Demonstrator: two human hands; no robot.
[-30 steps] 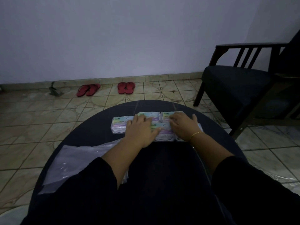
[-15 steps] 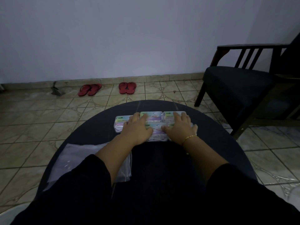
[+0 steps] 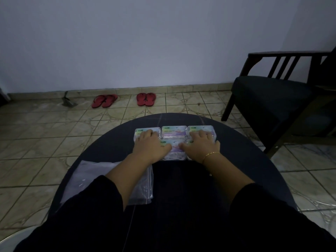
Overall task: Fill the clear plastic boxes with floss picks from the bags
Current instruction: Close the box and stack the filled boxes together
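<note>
Both hands have slid the clear plastic boxes (image 3: 174,132) farther toward the round table's (image 3: 101,153) far edge than a moment ago. The left hand (image 3: 151,146) and right hand (image 3: 201,145) lie flat, fingers extended, on the cluster's outer boxes. Label print is unreadable; an empty bag (image 3: 101,179) lies near the left edge.
</note>
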